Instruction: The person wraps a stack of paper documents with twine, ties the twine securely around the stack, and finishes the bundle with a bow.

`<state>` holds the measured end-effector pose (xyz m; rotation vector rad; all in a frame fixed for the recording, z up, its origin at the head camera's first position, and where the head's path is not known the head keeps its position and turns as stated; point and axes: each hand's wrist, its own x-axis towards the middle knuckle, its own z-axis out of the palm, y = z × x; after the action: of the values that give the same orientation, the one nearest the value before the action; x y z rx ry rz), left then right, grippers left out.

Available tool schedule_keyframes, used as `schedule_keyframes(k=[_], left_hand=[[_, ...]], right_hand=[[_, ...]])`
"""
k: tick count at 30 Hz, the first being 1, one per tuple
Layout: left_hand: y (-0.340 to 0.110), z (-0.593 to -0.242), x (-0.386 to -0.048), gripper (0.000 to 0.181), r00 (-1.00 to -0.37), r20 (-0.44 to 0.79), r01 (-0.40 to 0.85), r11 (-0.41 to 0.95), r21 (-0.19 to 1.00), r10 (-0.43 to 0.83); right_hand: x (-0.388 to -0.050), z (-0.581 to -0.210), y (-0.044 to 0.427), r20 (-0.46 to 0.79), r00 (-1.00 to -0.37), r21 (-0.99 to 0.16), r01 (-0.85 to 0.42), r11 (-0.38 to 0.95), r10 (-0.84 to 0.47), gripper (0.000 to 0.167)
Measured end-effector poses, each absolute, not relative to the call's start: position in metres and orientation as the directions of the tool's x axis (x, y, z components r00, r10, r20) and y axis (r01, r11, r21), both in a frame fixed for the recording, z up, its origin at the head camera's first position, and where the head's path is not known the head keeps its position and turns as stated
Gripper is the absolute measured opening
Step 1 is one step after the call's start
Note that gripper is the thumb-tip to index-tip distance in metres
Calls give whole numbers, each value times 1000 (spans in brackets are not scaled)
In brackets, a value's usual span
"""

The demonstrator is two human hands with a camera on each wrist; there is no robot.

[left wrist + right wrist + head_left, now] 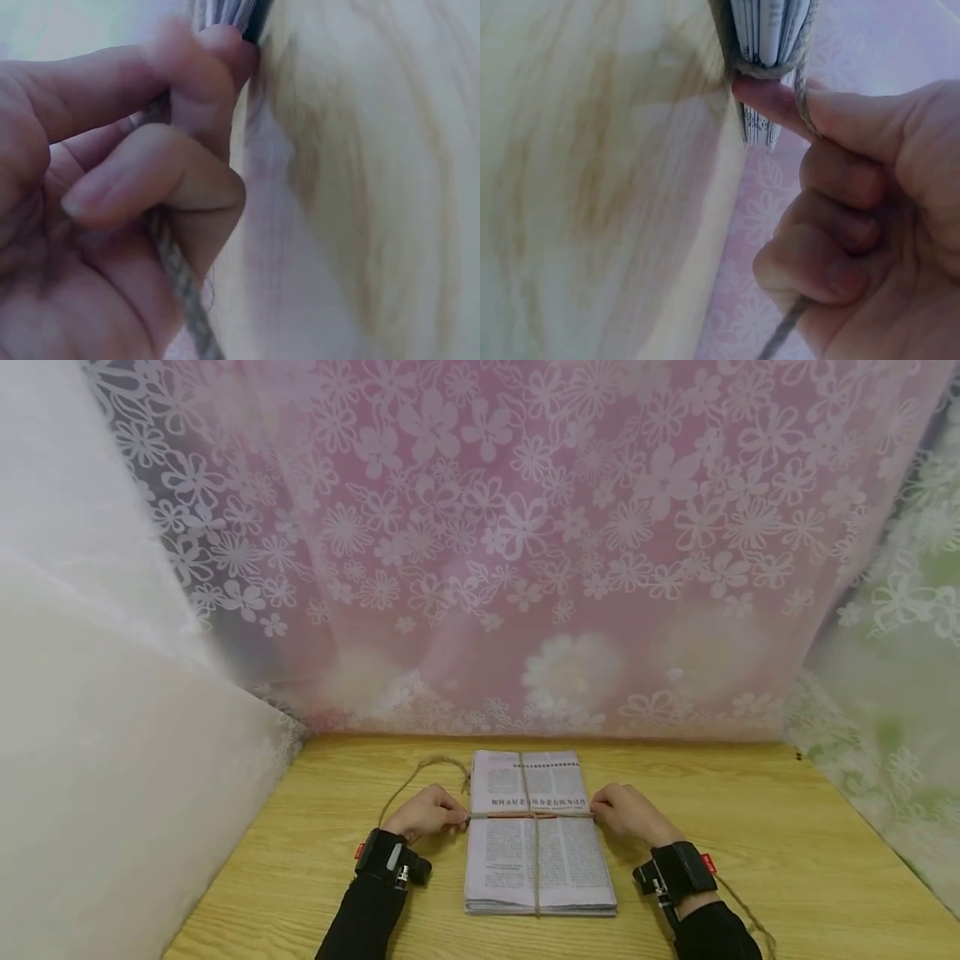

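A stack of folded newspapers (510, 860) lies flat on the wooden table. Brown twine (537, 868) runs over it lengthwise and crosswise, crossing near the middle of the top sheet. At the stack's left edge my left hand (426, 812) grips the twine; in the left wrist view the cord (180, 277) passes through its curled fingers. My right hand (630, 812) pinches the twine at the right edge between thumb and index finger, its other fingers curled. The right wrist view shows a strand (769, 71) wrapped round the stack's side, close to the index fingertip.
Loose twine (408, 777) loops on the table beyond my left hand. Another length (750, 914) trails beside the right forearm. The wooden table (787, 827) meets a pink floral curtain (525, 610) at the back, with pale sheets on both sides.
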<state>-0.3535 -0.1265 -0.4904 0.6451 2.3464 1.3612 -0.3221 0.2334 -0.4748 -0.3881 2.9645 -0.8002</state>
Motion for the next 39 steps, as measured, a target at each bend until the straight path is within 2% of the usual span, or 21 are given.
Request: schedule_keyframes(k=[5,8,11,13,16,19,24,27,30,32,35,39], left_hand=[[-130,-491,-356,20,-819,-93,153,372,915,566],[-130,-490,-355,20,-834,-76,204,433,878,547],[-129,-485,-353,19,-858,-18,328,575,750,513],[-127,-481,-352,15,-885,24,371,674,639,465],[-123,-478,-350,12,-918,106,382,778,499,382],[-120,-477,-349,16,-934,166,356,811,464,315],[-116,-478,-351,28,-937,256,339,790,511,236],[-110,-477,-352,21,-915,360,364,760,539,183],[-101,-473,-352,10,-887,434,413,688,596,157],[-94,-470,-351,14,-887,438,423,629,652,142],[-84,-465,-350,26,-901,415,411,551,726,126],[-74,-459,-349,21,-918,383,385,474,792,107]], right_hand=[[-323,-474,239,44,-947,-509,-295,809,-317,15],[-323,-476,247,48,-935,-533,-322,782,-352,16],[-323,-478,258,71,-926,-543,-348,764,-372,19],[-325,-478,264,136,-917,-514,-389,764,-375,18],[-324,-474,268,258,-914,-432,-400,808,-314,16],[-320,-466,265,304,-931,-409,-321,854,-204,17],[-318,-461,255,287,-952,-531,-253,809,-109,28],[-320,-465,244,350,-936,-628,-254,736,-24,26],[-324,-466,231,371,-928,-783,-296,547,29,23],[-327,-463,223,329,-944,-879,-294,375,30,26],[-330,-458,214,248,-969,-954,-241,177,18,32],[-330,-448,209,206,-978,-971,-203,130,13,31]])
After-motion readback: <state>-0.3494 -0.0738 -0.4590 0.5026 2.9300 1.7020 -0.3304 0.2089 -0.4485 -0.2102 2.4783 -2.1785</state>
